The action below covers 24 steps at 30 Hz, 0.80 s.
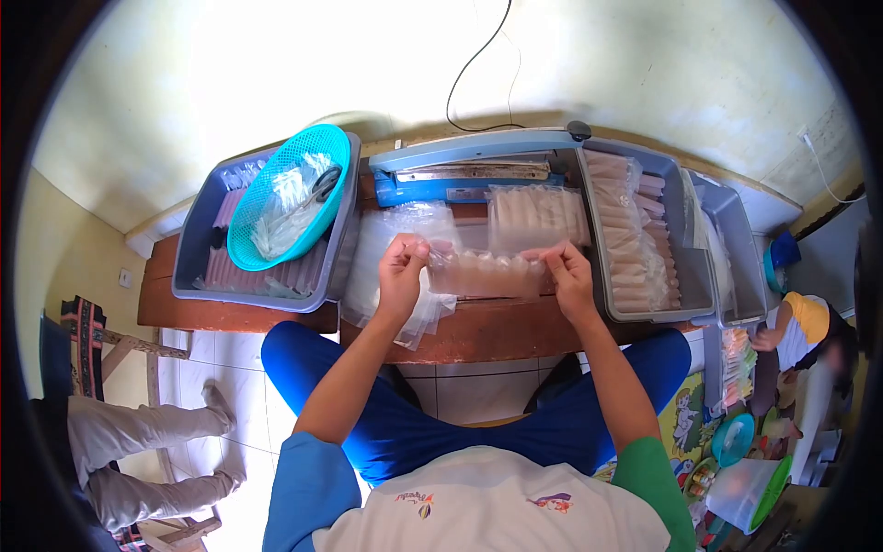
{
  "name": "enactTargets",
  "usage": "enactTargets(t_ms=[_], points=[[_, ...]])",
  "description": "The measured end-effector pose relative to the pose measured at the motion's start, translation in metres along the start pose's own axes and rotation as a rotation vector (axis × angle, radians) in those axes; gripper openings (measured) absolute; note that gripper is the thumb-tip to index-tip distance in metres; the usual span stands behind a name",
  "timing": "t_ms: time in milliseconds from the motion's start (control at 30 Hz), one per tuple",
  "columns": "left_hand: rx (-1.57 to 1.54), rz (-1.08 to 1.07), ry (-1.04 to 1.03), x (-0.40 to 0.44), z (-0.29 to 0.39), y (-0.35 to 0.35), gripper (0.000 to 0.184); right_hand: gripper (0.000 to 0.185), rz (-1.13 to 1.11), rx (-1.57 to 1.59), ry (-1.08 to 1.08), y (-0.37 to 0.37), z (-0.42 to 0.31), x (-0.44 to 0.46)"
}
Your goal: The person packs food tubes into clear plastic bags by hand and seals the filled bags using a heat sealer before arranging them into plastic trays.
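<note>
A clear plastic bag (487, 276) of pinkish-brown contents is stretched level between my hands above the wooden table. My left hand (401, 276) pinches its left upper corner. The right upper corner is gripped by my right hand (567, 276), thumb and fingers closed. Beneath my left hand lie flat clear plastic bags (395, 235). Just behind the held bag is another filled bag (538, 216) of pale brown sticks. A blue impulse sealer (478, 175) stands at the back, its long arm (469, 147) above the base.
To the left, a grey bin (189, 248) of wrapped sticks carries a turquoise basket (241, 241) with plastic and scissors (326, 182). On the right are a bin (704, 294) of stick packs and another grey bin (750, 276). People sit at both sides; the table edge (497, 348) is by my knees.
</note>
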<state>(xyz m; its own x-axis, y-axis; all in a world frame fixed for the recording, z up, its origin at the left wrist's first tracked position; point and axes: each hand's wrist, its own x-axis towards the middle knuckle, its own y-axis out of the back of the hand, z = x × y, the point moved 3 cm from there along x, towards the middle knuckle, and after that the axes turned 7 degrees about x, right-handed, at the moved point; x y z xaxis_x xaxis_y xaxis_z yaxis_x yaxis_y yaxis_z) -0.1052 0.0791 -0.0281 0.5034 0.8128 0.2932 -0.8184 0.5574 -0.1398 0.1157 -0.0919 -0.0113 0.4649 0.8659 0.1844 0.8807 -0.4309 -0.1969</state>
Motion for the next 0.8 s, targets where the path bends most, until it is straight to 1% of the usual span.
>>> enactTargets(t_ms=[100, 133, 167, 200, 267, 300, 333, 400, 433, 500, 533, 600, 633, 700, 733, 800], points=[[-0.04, -0.049, 0.05, 0.016, 0.013, -0.01, 0.008, 0.021, 0.021, -0.023, -0.055, 0.003, -0.011, 0.019], [-0.067, -0.043, 0.104, 0.022, 0.017, -0.015, 0.008, 0.021, 0.021, -0.024, -0.053, 0.001, -0.011, 0.025], [-0.094, -0.036, 0.158, 0.028, 0.018, -0.02, 0.009, 0.02, 0.087, 0.123, -0.105, 0.0, -0.009, 0.032], [-0.095, -0.037, 0.157, 0.035, 0.014, -0.024, 0.009, 0.02, 0.152, 0.271, -0.158, 0.0, -0.007, 0.037], [-0.23, 0.054, 0.26, 0.046, 0.001, -0.03, 0.008, 0.019, 0.162, 0.268, -0.182, 0.014, 0.004, 0.049], [-0.243, 0.065, 0.306, 0.051, 0.0, -0.034, 0.009, 0.019, 0.17, 0.267, -0.206, 0.018, 0.006, 0.055], [-0.246, 0.065, 0.305, 0.056, -0.001, -0.037, 0.009, 0.019, 0.17, 0.264, -0.205, 0.02, 0.009, 0.06], [-0.223, 0.108, 0.492, 0.065, -0.01, -0.041, 0.01, 0.018, 0.29, 0.306, -0.305, 0.027, 0.016, 0.067], [-0.225, 0.106, 0.493, 0.07, -0.014, -0.042, 0.01, 0.018, 0.292, 0.303, -0.304, 0.029, 0.018, 0.072], [-0.183, 0.092, 0.594, 0.079, -0.028, -0.042, 0.009, 0.017, 0.376, 0.275, -0.342, 0.034, 0.024, 0.081], [-0.184, 0.089, 0.595, 0.085, -0.036, -0.041, 0.009, 0.017, 0.379, 0.275, -0.341, 0.036, 0.025, 0.085], [-0.235, 0.081, 0.659, 0.095, -0.049, -0.042, 0.01, 0.017, 0.403, 0.273, -0.426, 0.04, 0.03, 0.093], [-0.236, 0.08, 0.658, 0.101, -0.051, -0.043, 0.01, 0.017, 0.404, 0.272, -0.425, 0.04, 0.032, 0.099], [-0.28, 0.1, 0.786, 0.108, -0.061, -0.045, 0.012, 0.015, 0.479, 0.321, -0.417, 0.042, 0.037, 0.107], [-0.283, 0.098, 0.789, 0.114, -0.066, -0.046, 0.012, 0.015, 0.482, 0.317, -0.418, 0.046, 0.041, 0.112], [-0.344, 0.113, 0.865, 0.123, -0.078, -0.047, 0.015, 0.015, 0.495, 0.3, -0.412, 0.05, 0.045, 0.12]])
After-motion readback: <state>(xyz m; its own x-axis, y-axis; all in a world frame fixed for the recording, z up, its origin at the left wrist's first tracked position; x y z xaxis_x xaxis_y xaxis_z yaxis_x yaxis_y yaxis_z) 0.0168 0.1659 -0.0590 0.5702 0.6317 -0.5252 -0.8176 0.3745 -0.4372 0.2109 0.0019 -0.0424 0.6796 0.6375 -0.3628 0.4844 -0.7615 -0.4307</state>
